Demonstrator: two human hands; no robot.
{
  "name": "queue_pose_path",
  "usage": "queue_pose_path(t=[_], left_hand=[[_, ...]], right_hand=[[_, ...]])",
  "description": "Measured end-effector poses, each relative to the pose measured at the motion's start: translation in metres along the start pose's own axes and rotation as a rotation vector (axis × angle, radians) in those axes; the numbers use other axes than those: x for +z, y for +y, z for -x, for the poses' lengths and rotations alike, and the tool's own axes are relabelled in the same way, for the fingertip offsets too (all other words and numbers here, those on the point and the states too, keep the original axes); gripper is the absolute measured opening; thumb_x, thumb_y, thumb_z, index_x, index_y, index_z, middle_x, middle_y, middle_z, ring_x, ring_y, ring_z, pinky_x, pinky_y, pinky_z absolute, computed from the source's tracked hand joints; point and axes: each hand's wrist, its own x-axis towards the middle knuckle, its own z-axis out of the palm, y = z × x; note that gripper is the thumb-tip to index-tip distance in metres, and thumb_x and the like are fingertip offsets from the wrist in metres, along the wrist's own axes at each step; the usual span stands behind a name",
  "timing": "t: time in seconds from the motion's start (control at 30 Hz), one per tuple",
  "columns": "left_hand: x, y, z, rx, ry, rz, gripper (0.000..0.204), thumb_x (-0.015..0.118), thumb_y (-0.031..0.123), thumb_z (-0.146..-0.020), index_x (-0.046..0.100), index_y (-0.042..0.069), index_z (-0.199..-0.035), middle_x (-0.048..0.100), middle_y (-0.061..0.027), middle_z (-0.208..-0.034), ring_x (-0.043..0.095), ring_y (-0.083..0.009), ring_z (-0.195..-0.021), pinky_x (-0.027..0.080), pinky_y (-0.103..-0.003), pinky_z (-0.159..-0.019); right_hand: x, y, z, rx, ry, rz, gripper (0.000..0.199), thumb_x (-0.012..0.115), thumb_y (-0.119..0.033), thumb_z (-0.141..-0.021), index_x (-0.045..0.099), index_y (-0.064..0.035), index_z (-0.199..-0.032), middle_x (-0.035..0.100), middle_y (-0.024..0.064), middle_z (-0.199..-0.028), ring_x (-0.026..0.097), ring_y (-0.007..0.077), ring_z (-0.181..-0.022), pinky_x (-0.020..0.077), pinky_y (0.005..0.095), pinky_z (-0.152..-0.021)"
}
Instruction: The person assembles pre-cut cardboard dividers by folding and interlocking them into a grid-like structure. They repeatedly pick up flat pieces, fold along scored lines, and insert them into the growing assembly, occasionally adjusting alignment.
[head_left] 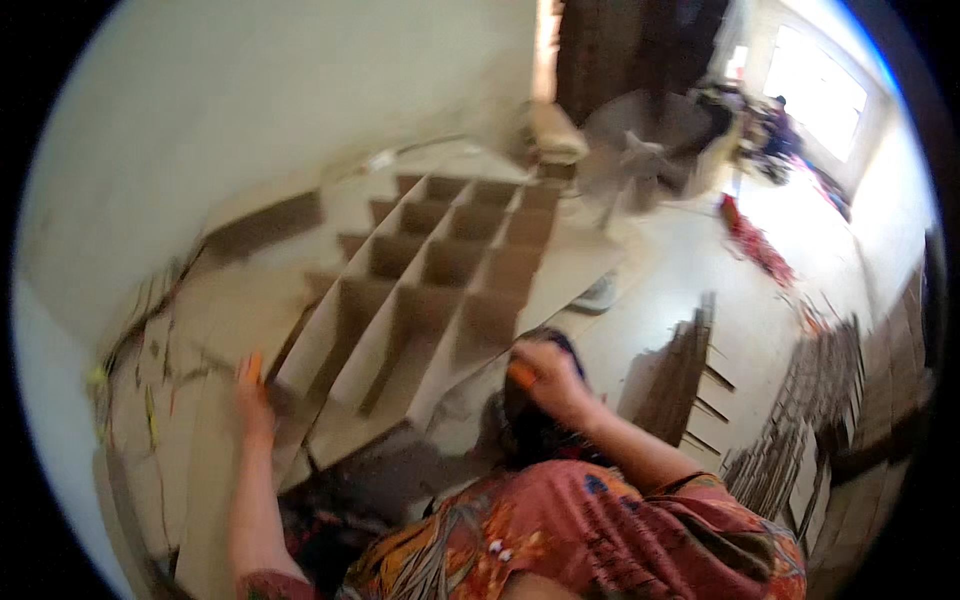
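A cardboard divider grid (pixel 440 270) with several open cells stands on the board in front of me, its strips slotted together. My left hand (pixel 255 400) is beside the grid's near left corner. It is blurred, with something orange at the fingertips, and I cannot tell whether it holds anything. My right hand (pixel 552 382) is closed like a fist to the right of the grid's near end, apart from it. Orange shows at those fingers too; whatever they hold is hidden. Below the right hand is a dark rounded shape (pixel 520 425).
Stacks of slotted cardboard strips (pixel 670 370) and further strips (pixel 800 400) lie to the right. A blurred pedestal fan (pixel 645 150) stands at the far side, near a red heap (pixel 750 240) on the floor. A cardboard piece (pixel 265 220) lies by the left wall.
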Motion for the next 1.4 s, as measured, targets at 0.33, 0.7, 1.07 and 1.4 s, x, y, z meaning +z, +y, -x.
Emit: queue_pose_path(t=[0.33,0.7,1.07,1.4], left_hand=[[-0.041,0.163,0.026,0.634,0.208,0.21,0.051,0.045,-0.015,-0.071,0.056,0.002,-0.118,0.048,-0.0127,-0.13,0.046,-0.0292,-0.121,0.035,-0.035,-0.102],[-0.032,0.148,-0.011,0.213,0.247,0.475,0.055,0.062,0.009,-0.083,0.04,0.004,-0.133,0.059,-0.0085,-0.103,0.058,-0.0132,-0.078,0.049,-0.025,-0.068],[-0.036,0.067,-0.065,-0.063,0.159,0.811,0.027,0.057,0.011,-0.087,0.058,-0.003,-0.11,0.062,-0.0057,-0.091,0.059,-0.0121,-0.075,0.05,-0.024,-0.071],[-0.028,0.06,-0.055,-0.186,0.183,0.776,0.021,0.057,0.01,-0.087,0.06,-0.003,-0.103,0.062,-0.0056,-0.092,0.059,-0.0127,-0.077,0.05,-0.025,-0.072]], right_hand=[[-0.029,-0.145,-0.08,0.397,-0.239,-1.323,0.029,0.058,-0.01,-0.086,0.057,0.0013,-0.113,0.063,0.0074,-0.102,0.06,0.0175,-0.093,0.0492,0.0295,-0.076],[-0.065,-0.093,-0.105,0.143,0.133,-0.851,0.018,0.06,-0.002,-0.081,0.067,-0.0039,-0.098,0.066,0.0034,-0.094,0.06,0.0127,-0.083,0.046,0.026,-0.077],[-0.061,-0.117,-0.103,0.182,-0.129,-0.696,0.015,0.061,-0.002,-0.083,0.067,-0.0015,-0.096,0.066,-0.0003,-0.085,0.057,0.0066,-0.078,0.0469,0.0237,-0.068],[-0.059,-0.124,-0.116,0.207,-0.19,-0.432,0.016,0.061,-0.007,-0.082,0.066,0.0011,-0.095,0.066,0.0033,-0.077,0.055,0.005,-0.071,0.0461,0.0225,-0.062]])
